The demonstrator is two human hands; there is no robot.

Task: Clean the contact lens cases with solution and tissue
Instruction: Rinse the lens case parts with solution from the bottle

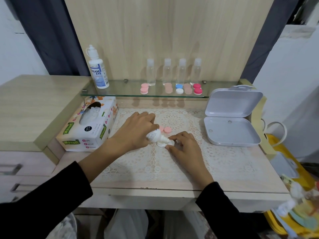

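Observation:
My left hand (136, 129) grips a small white solution bottle (156, 135), tipped down to the right, with its nozzle over a white lens case (161, 144) on the lace mat. My right hand (183, 144) pinches that case at its right side and holds it on the mat. Just behind the bottle lie two pink caps (165, 129). A tissue box (91, 126) sits to the left of my hands. On the glass shelf (120, 94) lie more lens cases in pink (144, 88), beige (168, 87), blue and white (179, 88) and red (197, 88).
A large solution bottle (97, 68) stands on the shelf's left end, with several clear small bottles (174, 71) behind the cases. An open white hinged box (231, 118) sits at the right of the desk. A yellow bag (293, 195) lies beyond the desk's right edge.

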